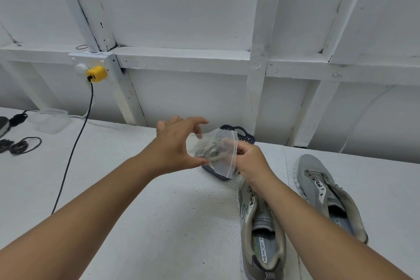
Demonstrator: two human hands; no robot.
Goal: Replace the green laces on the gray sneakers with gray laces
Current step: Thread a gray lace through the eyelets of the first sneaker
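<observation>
Both hands are up above the white painted table (159,211), working a small clear plastic zip bag (223,150) with a bundle of gray laces (209,151) showing through it. The right hand (252,163) pinches the bag's edge, fingers curled tight around the plastic near its opening. The left hand (177,143) is spread in a wide claw, thumb below and fingers arched above; thumb tip and fingertips look to touch the bag's near side, though whether they truly grip it, I cannot tell.

Behind the bag, partly hidden, sits a dark blue perforated plastic basket (244,135) on the table. Down to the right, two gray mesh sneakers lie side by side, lace-free, eyelets bare: the nearer sneaker (261,241) under the right forearm, the farther sneaker (322,191) just beside it, toe pointing away.

Over on the left, a yellow plug adapter (97,74) sits in a white wall socket, its black cable (75,148) trailing down across the table. A clear plastic tub (51,120) and some black coiled cords (21,146) rest near the left edge.
</observation>
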